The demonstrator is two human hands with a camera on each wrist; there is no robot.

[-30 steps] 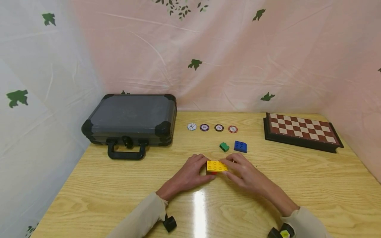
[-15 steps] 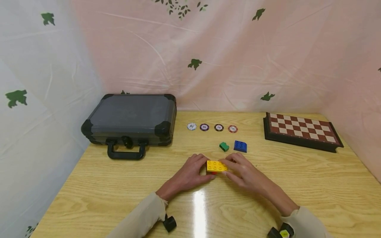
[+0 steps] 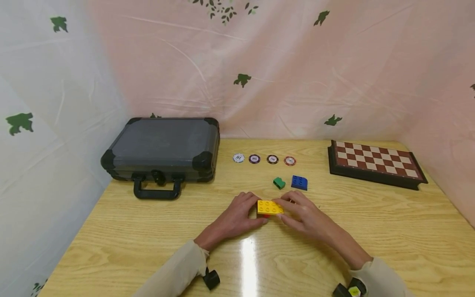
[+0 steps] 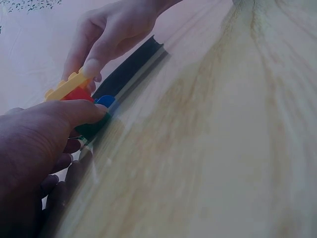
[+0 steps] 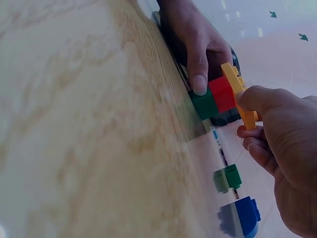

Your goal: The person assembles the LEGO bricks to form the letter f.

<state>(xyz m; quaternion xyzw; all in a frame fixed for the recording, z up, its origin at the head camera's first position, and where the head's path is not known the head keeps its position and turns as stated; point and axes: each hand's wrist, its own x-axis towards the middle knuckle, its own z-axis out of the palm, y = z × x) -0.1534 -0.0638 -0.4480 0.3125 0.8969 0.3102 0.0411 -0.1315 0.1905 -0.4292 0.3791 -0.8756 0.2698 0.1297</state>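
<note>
Short of the table (image 3: 141, 235) far edge, left hand (image 3: 239, 215) grips green toy brick (image 5: 204, 105), right hand (image 3: 308, 218) pinches yellow toy brick (image 3: 266, 206); likely light, stiff plastic, best held by opposite sides.

Pale, wrinkled cloth closes off three sides: a pinkish back sheet (image 3: 178, 90), a whiter left sheet (image 3: 41, 169) and a pink right sheet (image 3: 441, 140). Long creases cross the back one, most clearly toward its upper left. Scattered green leaf prints (image 3: 242, 80) dot the fabric, and a spray of smaller leaves (image 3: 224, 11) shows at the top edge. Below spreads a light yellow-brown worktop (image 3: 111, 243) with wavy wood grain, its far edge running along the foot of the back sheet. A bright white streak of reflected light (image 3: 248, 268) lies on its glossy surface, near the front.
</note>
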